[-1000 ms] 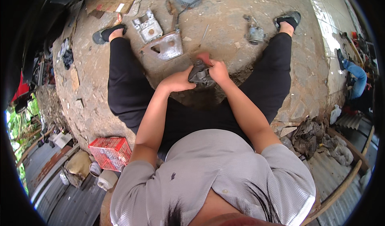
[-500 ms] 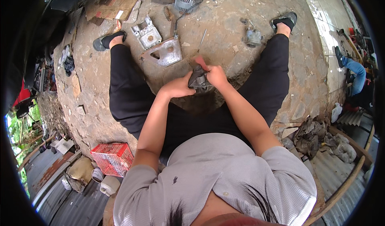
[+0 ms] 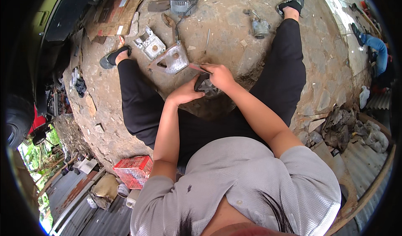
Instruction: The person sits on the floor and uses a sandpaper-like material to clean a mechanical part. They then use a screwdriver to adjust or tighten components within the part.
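Between my knees, my left hand (image 3: pixel 184 92) is closed round the side of a dark grey metal machine part (image 3: pixel 208 88). My right hand (image 3: pixel 220 77) pinches a thin reddish-brown strip (image 3: pixel 197 67), which looks like sandpaper, against the far side of that part. The strip's free end sticks out to the left past my fingers. Both hands hide much of the part, and its underside is not visible. Just beyond them lies a triangular metal bracket (image 3: pixel 179 64), beside a pale metal casting (image 3: pixel 151 44). A thin screwdriver-like rod (image 3: pixel 207 40) rests on the ground farther off.
A finned alternator-like unit (image 3: pixel 183 2) and a small motor-like cylinder (image 3: pixel 260 27) sit farther out on the stone ground. Flattened cardboard (image 3: pixel 109 15) lies at far left. A red plastic basket (image 3: pixel 133 172) stands at near left. At right, another person's jeans-clad leg (image 3: pixel 378 52) shows.
My right hand has shifted slightly left, and the reddish strip has swung from pointing upward to lying nearly flat toward the left. My left hand keeps its hold. The whole view has turned a little.
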The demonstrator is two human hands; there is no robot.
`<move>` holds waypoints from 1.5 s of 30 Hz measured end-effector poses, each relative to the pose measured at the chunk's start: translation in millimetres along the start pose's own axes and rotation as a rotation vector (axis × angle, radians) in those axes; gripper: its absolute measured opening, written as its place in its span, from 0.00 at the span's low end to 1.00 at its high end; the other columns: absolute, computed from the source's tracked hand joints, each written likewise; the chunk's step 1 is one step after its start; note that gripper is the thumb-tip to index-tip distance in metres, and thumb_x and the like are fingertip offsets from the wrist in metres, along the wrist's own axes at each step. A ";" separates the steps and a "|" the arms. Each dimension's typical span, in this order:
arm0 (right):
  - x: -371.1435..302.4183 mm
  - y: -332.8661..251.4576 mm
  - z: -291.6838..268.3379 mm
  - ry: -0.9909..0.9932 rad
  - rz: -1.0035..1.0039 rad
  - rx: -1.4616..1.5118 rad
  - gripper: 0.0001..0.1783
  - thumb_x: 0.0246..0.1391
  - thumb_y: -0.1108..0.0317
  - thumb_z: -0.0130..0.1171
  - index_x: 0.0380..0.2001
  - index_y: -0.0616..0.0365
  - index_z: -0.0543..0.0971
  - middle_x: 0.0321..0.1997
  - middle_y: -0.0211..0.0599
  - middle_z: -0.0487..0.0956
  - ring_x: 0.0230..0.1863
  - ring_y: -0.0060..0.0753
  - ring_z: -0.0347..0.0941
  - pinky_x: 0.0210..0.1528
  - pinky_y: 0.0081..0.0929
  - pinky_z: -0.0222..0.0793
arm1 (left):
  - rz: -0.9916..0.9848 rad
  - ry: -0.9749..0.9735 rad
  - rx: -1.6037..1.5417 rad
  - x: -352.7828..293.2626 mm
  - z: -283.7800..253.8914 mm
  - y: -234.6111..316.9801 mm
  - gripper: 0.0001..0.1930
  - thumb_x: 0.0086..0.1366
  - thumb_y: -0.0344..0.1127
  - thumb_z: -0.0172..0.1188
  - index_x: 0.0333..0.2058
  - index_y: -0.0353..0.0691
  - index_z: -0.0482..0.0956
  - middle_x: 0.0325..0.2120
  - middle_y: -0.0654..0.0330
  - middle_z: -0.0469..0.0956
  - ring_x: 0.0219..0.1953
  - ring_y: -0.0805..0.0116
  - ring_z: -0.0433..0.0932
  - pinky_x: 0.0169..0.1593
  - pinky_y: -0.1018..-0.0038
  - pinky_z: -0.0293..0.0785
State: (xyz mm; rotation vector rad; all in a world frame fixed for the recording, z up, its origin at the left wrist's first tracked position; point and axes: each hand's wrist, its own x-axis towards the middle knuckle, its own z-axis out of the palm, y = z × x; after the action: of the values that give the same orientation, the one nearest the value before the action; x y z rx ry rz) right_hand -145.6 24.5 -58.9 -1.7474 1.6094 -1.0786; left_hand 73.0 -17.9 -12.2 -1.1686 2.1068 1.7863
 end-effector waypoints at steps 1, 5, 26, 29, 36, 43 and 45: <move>-2.0 12.9 -0.6 -0.142 0.282 -0.001 0.22 0.50 0.77 0.57 0.48 0.55 0.88 0.52 0.48 0.86 0.50 0.57 0.83 0.53 0.46 0.80 | 0.003 -0.008 -0.008 3.8 -1.6 2.6 0.51 0.65 0.41 0.70 0.75 0.19 0.49 0.71 0.33 0.65 0.75 0.52 0.64 0.75 0.68 0.59; 4.2 -25.6 -20.3 -0.018 0.020 0.075 0.20 0.50 0.76 0.57 0.47 0.56 0.87 0.46 0.49 0.87 0.48 0.58 0.83 0.50 0.50 0.79 | 0.026 0.025 -0.078 -4.4 -2.9 6.6 0.52 0.63 0.39 0.71 0.75 0.19 0.49 0.70 0.34 0.67 0.72 0.55 0.68 0.74 0.67 0.61; 0.9 5.6 -17.9 -0.165 0.210 0.028 0.19 0.52 0.78 0.56 0.46 0.58 0.87 0.46 0.53 0.86 0.49 0.61 0.82 0.55 0.49 0.79 | -0.097 -0.023 0.071 -16.9 0.3 33.3 0.50 0.61 0.33 0.66 0.77 0.26 0.49 0.68 0.33 0.69 0.69 0.50 0.72 0.71 0.67 0.65; 0.2 19.5 -18.5 -0.229 0.176 -0.061 0.20 0.52 0.79 0.56 0.47 0.57 0.88 0.48 0.52 0.86 0.49 0.62 0.82 0.60 0.49 0.78 | -0.168 -0.058 0.097 -15.5 -0.5 39.1 0.50 0.61 0.34 0.67 0.76 0.25 0.50 0.68 0.33 0.69 0.71 0.50 0.71 0.72 0.67 0.64; 5.0 3.9 -25.0 -0.214 0.322 0.091 0.20 0.54 0.84 0.53 0.46 0.63 0.87 0.52 0.58 0.84 0.54 0.60 0.82 0.66 0.46 0.76 | -0.188 -0.104 -0.032 -12.8 -10.9 43.2 0.49 0.62 0.34 0.67 0.76 0.23 0.50 0.64 0.36 0.74 0.64 0.54 0.76 0.67 0.68 0.69; -0.6 40.2 -9.5 -0.303 0.540 -0.029 0.28 0.54 0.78 0.54 0.56 0.49 0.86 0.51 0.53 0.86 0.56 0.56 0.83 0.60 0.38 0.76 | -0.079 0.008 -0.045 2.5 -3.6 5.8 0.44 0.67 0.37 0.63 0.76 0.25 0.53 0.52 0.46 0.79 0.49 0.62 0.79 0.53 0.69 0.75; 4.6 40.6 -11.7 -0.192 0.512 0.028 0.28 0.55 0.78 0.53 0.57 0.50 0.86 0.51 0.55 0.86 0.55 0.56 0.83 0.59 0.38 0.76 | -0.175 0.019 -0.233 3.4 -7.0 6.6 0.38 0.70 0.38 0.61 0.73 0.27 0.59 0.38 0.56 0.79 0.34 0.71 0.76 0.39 0.71 0.73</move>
State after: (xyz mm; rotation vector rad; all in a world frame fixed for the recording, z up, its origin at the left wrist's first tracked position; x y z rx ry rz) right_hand -178.1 15.3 -84.6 -1.2677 1.7695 -0.6631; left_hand 69.0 -25.7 -6.9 -1.3826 1.7777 1.9825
